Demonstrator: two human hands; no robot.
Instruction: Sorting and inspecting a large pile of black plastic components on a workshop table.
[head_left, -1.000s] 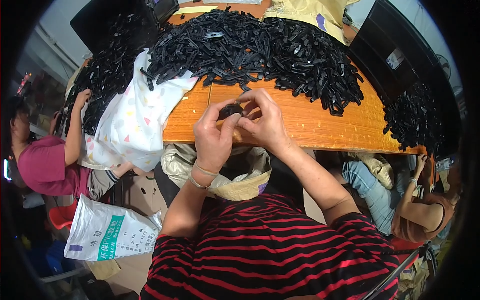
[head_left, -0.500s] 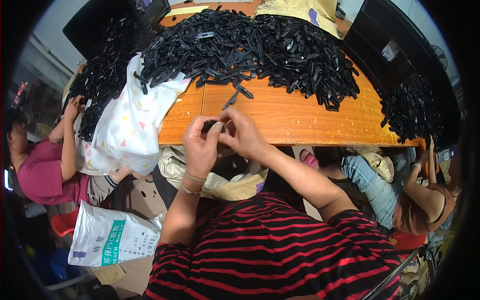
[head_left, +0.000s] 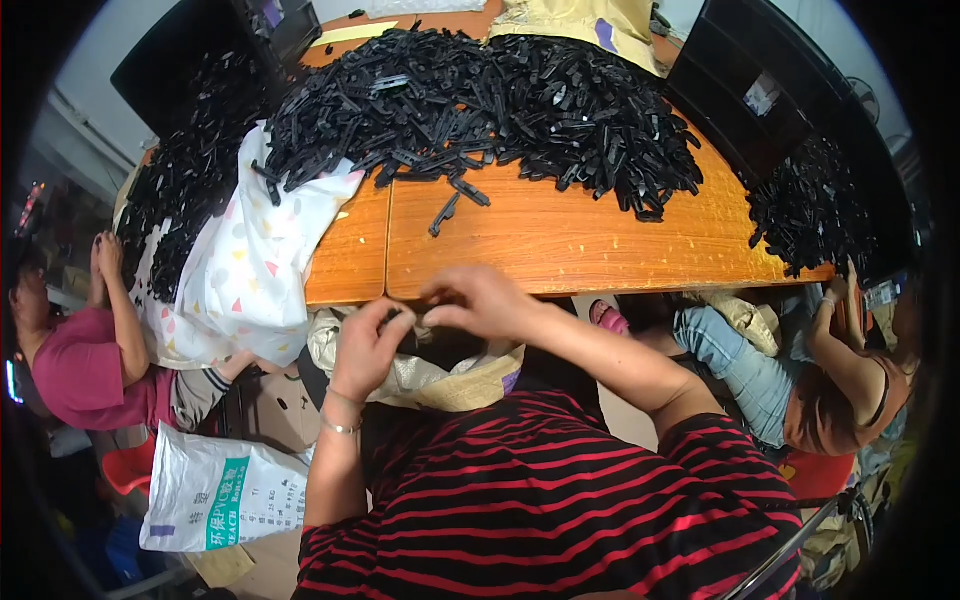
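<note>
My left hand [head_left: 368, 348] is over the mouth of a sack below the table edge, its fingers loosely curled, with nothing visible in them. Beside it, my right hand [head_left: 490, 305] has its thumb and bent fingers apart, and no part shows between them. The tan and silvery sack [head_left: 465, 385] lies open in front of my body, its inside dark and partly hidden by my hands. Two slim black plastic clip-like parts [head_left: 445, 213] lie on the table just beyond my hands. Behind them spreads a large heap of similar black parts [head_left: 590, 120].
A wooden table [head_left: 600, 240] carries the heap. White patterned cloth [head_left: 255, 260] hangs over its left edge. Co-workers sit at the left [head_left: 85, 345] and right [head_left: 850, 390], near other black heaps. A white printed sack [head_left: 220, 490] stands on the floor at lower left.
My hands have come down from above the table edge to the sack's mouth and moved apart. The small black part between my fingers is no longer visible. The left co-worker's hands have shifted.
</note>
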